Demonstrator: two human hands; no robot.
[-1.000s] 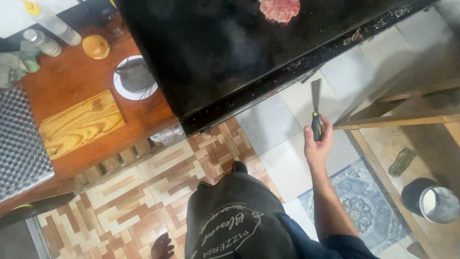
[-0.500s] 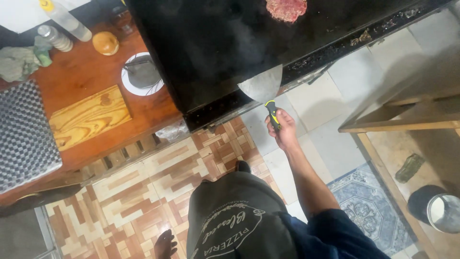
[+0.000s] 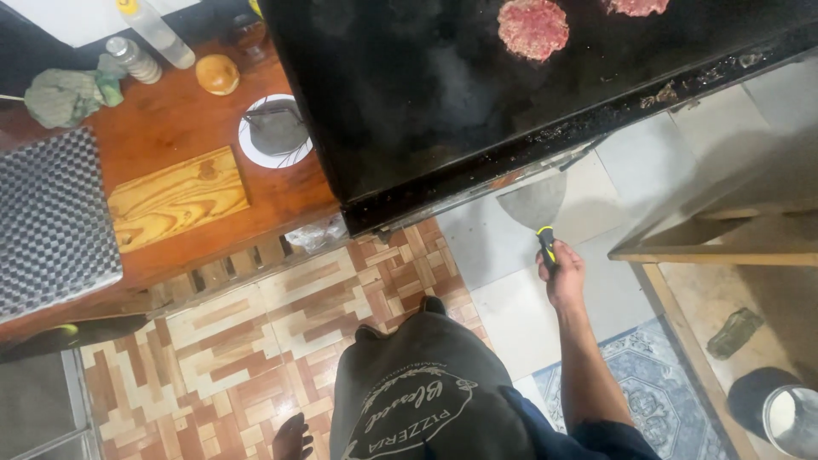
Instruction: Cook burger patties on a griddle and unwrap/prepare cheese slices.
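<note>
right hand [image 3: 564,277] clenched round scraper [image 3: 537,209] handle | blade moved right of centre, under griddle [image 3: 426,94] edge | left hand unseen | two patties [image 3: 533,27] now showing, top

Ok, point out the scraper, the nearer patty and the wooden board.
Scraper [image 3: 534,203], head view, middle of the flat blade.
Patty [image 3: 533,27], head view, centre of the meat.
Board [image 3: 177,198], head view, middle of its top face.

The left hand is out of view entirely. The scraper [image 3: 534,204] has the top of its blade hidden under the griddle's [image 3: 409,102] front edge, and its handle is mostly wrapped by the right hand [image 3: 564,277]. A second meat patty [image 3: 637,6] is cut off by the top edge, and the metal pot [image 3: 792,419] by the lower right corner.
</note>
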